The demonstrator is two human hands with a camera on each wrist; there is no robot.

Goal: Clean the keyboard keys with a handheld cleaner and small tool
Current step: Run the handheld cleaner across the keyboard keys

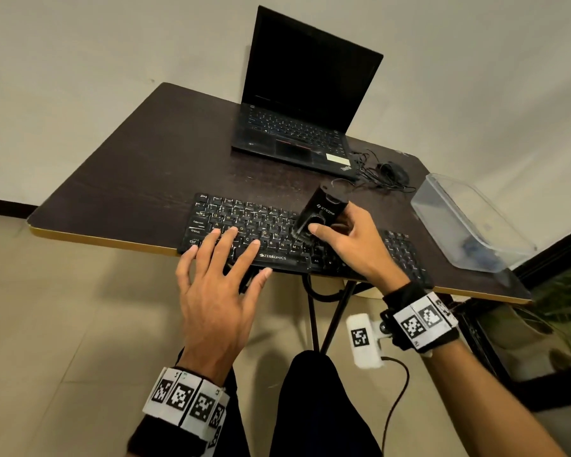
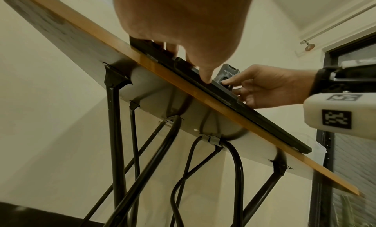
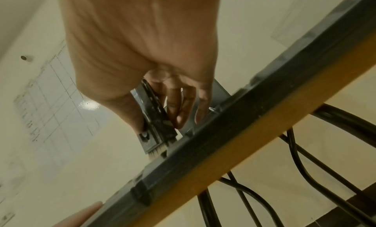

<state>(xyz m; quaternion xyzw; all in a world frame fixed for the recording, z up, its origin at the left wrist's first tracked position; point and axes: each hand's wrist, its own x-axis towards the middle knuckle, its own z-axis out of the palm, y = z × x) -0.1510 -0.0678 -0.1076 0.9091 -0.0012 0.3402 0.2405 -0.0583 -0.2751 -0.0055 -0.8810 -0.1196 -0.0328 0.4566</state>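
A black keyboard [image 1: 277,232] lies along the near edge of the dark table [image 1: 139,166]. My left hand [image 1: 218,278] rests flat on its left half, fingers spread and straight on the keys. My right hand [image 1: 350,245] grips a black handheld cleaner [image 1: 320,216], tilted, with its brush end down on the keys near the keyboard's middle. In the right wrist view the cleaner [image 3: 154,117] sits between thumb and fingers, bristles touching the keyboard's front edge [image 3: 223,134]. The left wrist view shows the keyboard [image 2: 223,98] edge-on, with the cleaner [image 2: 225,74] behind it.
An open black laptop [image 1: 304,103] stands at the back of the table. A black mouse [image 1: 393,171] with tangled cable lies to its right. A clear plastic container [image 1: 468,222] sits at the right edge. Black folding legs [image 2: 116,150] run under the table.
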